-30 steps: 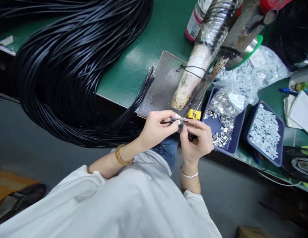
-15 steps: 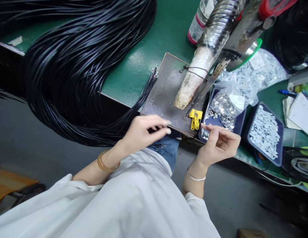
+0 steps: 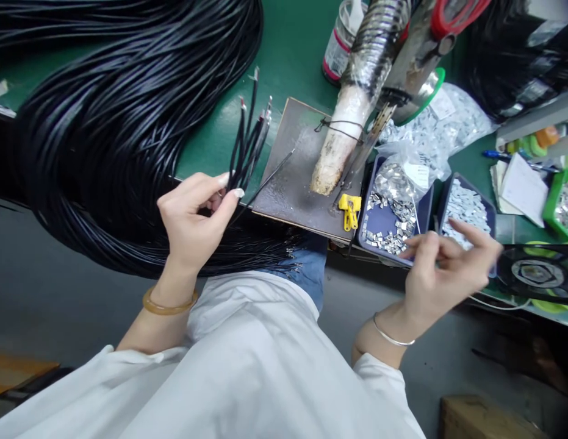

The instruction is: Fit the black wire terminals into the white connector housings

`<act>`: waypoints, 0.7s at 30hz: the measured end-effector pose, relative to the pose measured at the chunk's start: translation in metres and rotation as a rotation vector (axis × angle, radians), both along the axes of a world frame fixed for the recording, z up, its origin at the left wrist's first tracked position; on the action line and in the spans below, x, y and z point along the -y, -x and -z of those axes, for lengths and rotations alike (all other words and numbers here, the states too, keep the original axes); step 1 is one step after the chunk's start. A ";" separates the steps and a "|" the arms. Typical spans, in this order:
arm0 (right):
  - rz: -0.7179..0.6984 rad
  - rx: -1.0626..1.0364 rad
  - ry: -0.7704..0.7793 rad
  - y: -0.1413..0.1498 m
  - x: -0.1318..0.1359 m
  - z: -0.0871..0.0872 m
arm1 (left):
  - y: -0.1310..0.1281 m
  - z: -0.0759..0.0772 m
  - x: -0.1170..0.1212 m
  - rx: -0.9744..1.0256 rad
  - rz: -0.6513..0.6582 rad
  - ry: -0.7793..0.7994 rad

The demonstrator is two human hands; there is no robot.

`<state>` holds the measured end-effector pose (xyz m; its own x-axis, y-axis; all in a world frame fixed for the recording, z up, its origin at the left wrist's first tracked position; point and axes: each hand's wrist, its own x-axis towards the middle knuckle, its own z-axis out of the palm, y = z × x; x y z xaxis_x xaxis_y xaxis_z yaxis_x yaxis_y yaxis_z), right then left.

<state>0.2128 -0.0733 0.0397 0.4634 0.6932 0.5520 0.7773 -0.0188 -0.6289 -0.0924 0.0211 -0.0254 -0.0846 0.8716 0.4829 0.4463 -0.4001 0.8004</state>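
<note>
My left hand pinches several black cable ends and lifts them upright over the bench edge; they run back into a big bundle of black cables. My right hand hovers by the near edge of a blue tray of small metal clips, fingers loosely spread and nothing visible in them. Another black cable lies across the dark metal plate.
A foil-wrapped machine head stands on the plate, with a yellow clip at its base. A second blue tray, bags of clips, a bottle, papers and a reel lie to the right.
My hands parted from the cable tip. The left swung left and picked up several cable ends from the bundle. The right moved right to the tray of clips.
</note>
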 end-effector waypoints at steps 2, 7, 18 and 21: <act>0.039 0.043 0.255 -0.025 -0.005 0.007 | 0.000 0.001 0.002 0.011 0.105 0.079; 0.137 0.291 0.563 -0.072 -0.029 0.027 | -0.011 0.004 0.004 0.478 -0.045 0.116; 0.000 0.340 0.629 -0.055 -0.045 0.031 | -0.059 -0.057 0.023 0.472 1.207 0.859; 0.025 0.387 0.565 -0.051 -0.045 0.035 | -0.085 -0.044 0.032 0.567 1.125 0.974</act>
<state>0.2639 -0.0283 0.0049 0.3256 0.9152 0.2377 0.9391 -0.2836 -0.1943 -0.0078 -0.0105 0.0183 0.8203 0.5544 -0.1403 -0.1426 0.4359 0.8886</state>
